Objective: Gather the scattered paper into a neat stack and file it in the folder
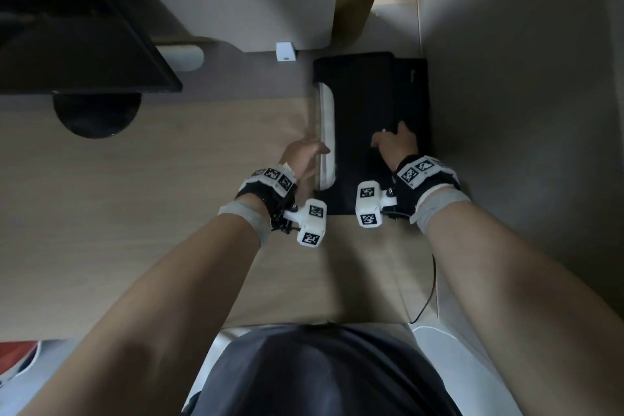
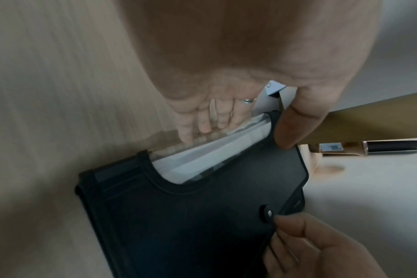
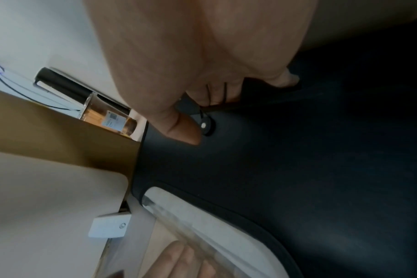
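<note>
- The white sheets of paper (image 2: 210,159) already sat inside the flat black plastic folder (image 1: 368,118), which lay on the pale wooden desk (image 1: 135,179); only their edge showed at the folder's curved cut-out mouth.
- Gathering and filing looked done; what seemed left was closing the folder, whose round snap button (image 3: 206,126) sat unfastened.
- The left hand (image 1: 304,154) rested with fingers (image 2: 191,129) straight at the folder's open edge, holding nothing; a clear flap seemed to lie under them.
- The right hand (image 1: 395,145) had its thumb beside the snap and fingers curled at a dark strap; whether it pinched it could not be told.
- How neatly the sheets were stacked was hidden by the folder's cover.
</note>
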Tool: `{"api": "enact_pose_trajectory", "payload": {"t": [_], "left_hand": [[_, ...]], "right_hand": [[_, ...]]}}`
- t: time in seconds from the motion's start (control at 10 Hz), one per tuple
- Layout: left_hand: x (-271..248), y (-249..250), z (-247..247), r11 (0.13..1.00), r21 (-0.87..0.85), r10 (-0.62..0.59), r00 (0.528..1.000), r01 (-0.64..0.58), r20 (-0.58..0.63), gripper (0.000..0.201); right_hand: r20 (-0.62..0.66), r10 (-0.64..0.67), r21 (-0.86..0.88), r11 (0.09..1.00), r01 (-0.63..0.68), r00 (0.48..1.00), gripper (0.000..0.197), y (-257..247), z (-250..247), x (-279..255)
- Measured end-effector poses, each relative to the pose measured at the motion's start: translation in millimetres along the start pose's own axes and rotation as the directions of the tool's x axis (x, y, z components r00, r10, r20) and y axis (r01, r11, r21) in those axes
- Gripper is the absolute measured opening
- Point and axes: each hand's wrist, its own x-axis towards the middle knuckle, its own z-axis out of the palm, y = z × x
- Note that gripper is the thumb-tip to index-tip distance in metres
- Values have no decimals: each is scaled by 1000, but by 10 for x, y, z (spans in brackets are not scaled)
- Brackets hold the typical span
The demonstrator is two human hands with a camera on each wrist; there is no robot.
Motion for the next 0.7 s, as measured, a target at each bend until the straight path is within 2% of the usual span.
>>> {"api": "enact_pose_trajectory", "payload": {"t": [0.1,0.2,0.3,0.4,0.5,0.6,0.7], "left_hand": [[19,152,82,1000,7,18,1000,-18,19,17],[77,212,70,995,94,38,999,-41,26,18],[90,154,15,999,40,32,999,-32,20,19],[62,103,31,994,89,63,998,-64,9,19],[-122,166,15,984,157,89,996,-84,-25,53],[-194,200,-119,979,190,82,996,-76,-24,40],[-271,158,-318,984,122,142,985,-129,-101,36]], "right_hand": [[9,-43,41,998,43,999,88,-72,-91,77],[31,-82,85,993,79,996,90,-102,-128,85],[33,-89,128,988,85,995,89,-75,-109,95],[25,-97,84,992,94,995,88,-44,-76,67],[-16,-124,37,992,124,992,88,-47,-31,-72],[-44,-166,-5,986,166,985,86,-6,59,-204],[-32,-220,55,974,221,975,80,42,163,-328]]}}
